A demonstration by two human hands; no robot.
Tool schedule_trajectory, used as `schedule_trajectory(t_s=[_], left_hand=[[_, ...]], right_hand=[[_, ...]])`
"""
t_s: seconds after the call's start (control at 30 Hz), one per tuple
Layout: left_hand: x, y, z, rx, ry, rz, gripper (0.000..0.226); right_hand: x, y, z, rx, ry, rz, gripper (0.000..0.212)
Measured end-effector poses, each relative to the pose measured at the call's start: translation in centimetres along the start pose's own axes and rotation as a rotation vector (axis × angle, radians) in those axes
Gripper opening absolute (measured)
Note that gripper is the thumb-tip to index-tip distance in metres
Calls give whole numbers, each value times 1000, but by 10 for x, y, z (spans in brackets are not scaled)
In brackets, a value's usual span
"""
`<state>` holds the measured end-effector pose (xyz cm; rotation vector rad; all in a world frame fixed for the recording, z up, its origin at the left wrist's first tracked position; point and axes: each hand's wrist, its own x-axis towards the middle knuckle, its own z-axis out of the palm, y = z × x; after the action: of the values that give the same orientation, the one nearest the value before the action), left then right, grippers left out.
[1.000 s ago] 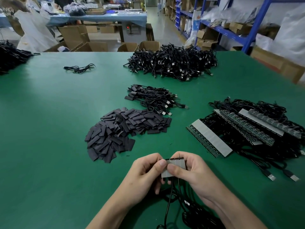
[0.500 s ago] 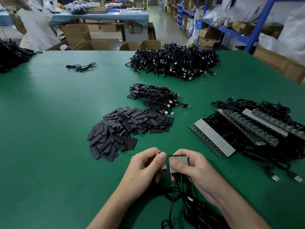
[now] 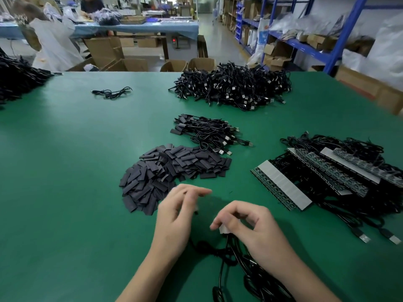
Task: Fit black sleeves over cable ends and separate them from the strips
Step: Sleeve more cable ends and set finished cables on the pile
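My right hand (image 3: 250, 227) pinches a short grey-white piece of strip (image 3: 224, 229), and black cables (image 3: 231, 253) trail from it toward me. Blurred by motion, my left hand (image 3: 176, 214) is beside the pile of flat black sleeves (image 3: 174, 168). It holds a small cable end (image 3: 196, 211) under its curled fingers, with the index finger stretched out. A cable runs from that end back to the bundle. The two hands are apart.
More strips with cables attached (image 3: 283, 188) lie at the right on the green table (image 3: 65, 171). A small heap of sleeved cables (image 3: 207, 131) sits behind the sleeves, and a large cable pile (image 3: 235, 88) lies farther back. Another loose cable (image 3: 111, 93) and a dark heap (image 3: 17, 81) are at far left.
One cable end came off the strip in my left hand. That hand then moved left and forward toward the sleeve pile, while my right hand dropped lower with the remaining strip.
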<state>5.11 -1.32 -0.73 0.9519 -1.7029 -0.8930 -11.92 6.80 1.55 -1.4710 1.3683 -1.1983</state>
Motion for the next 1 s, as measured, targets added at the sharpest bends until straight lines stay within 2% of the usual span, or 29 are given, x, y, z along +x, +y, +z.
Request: schedule_trajectory(t_s=[0.1, 0.2, 0.27, 0.33, 0.4, 0.5, 0.57, 0.7, 0.77, 1.0], left_hand=[[11, -16, -15, 351, 152, -90, 17], [15, -23, -21, 390, 126, -196, 18], [14, -25, -22, 463, 136, -148, 11], [14, -27, -24, 581, 163, -83, 5], [16, -30, -25, 669, 161, -78, 11], [16, -34, -24, 757, 124, -108, 22], [16, -36, -24, 790, 98, -131, 30], [17, -36, -29, 774, 104, -177, 30], [18, -34, -29, 757, 110, -178, 28], [18, -31, -29, 723, 128, -161, 15]], right_hand=[[1, -4, -2, 47, 7, 39, 24], [2, 0, 3, -205, 5, 89, 18], [4, -1, 9, -402, -8, 64, 18], [7, -5, 15, -580, -57, 23, 33], [16, -10, 23, -723, -120, 4, 46], [35, -16, 41, -843, -156, 9, 50], [49, -21, 54, -899, -169, 39, 50], [62, -28, 65, -818, -241, 167, 25], [62, -27, 67, -846, -262, 176, 21], [55, -21, 79, -948, -94, 63, 18]])
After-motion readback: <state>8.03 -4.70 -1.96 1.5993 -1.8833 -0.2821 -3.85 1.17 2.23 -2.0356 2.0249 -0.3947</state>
